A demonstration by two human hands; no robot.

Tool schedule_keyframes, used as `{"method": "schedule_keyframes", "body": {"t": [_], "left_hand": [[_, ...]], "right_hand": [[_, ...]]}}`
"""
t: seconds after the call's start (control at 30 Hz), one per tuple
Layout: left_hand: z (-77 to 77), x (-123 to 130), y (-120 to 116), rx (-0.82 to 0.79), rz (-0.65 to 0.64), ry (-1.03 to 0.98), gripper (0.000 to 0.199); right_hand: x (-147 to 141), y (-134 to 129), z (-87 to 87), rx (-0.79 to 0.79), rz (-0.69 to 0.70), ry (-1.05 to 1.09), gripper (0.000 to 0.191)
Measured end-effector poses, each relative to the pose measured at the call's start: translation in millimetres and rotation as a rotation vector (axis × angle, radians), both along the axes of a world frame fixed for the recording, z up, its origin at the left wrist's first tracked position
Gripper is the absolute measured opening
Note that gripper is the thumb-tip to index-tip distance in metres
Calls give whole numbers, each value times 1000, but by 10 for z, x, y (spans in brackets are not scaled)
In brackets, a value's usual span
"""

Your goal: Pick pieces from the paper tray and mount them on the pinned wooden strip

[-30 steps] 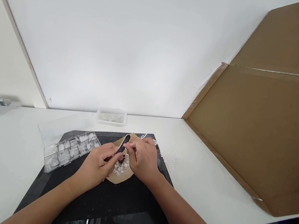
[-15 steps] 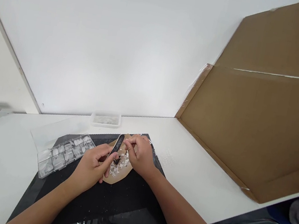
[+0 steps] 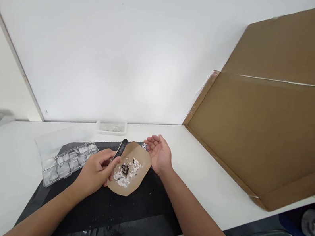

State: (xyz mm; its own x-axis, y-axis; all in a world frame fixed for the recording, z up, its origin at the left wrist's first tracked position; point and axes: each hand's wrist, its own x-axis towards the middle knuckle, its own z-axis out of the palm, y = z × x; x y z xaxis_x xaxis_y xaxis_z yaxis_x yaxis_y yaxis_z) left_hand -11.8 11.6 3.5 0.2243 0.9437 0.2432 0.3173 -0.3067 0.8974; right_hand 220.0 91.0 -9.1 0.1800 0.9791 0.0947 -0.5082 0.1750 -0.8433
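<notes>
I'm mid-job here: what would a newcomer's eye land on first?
Probably the big cardboard filling the right side. Next, the brown paper with its scattered white bits, mid-view against the black mat. At its left edge, the left hand holds a dark strip; the right hand is open by its right edge.

Bright wall glow (top-right corner dark).
</notes>
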Motion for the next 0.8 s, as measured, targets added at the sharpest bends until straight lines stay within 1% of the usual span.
{"method": "schedule_keyframes", "body": {"t": [0.17,0.27,0.4,0.57,0.8], "left_hand": [[-2,-7,4,1,38,-35,35],[-24,-12,21,0,54,-53,34],[-53,-24,51,-6,66,-60,33],[-72,-41,70,-8,65,-70,32],[-91,-31,86,-18,73,-91,33]], "right_hand": [[218,19,123,20,21,133,43],[312,40,145,36,16,213,47],[370,92,74,-25,11,253,53],[342,127,-20,-86,40,263,62],[300,143,-75,-121,100,256,63]]}}
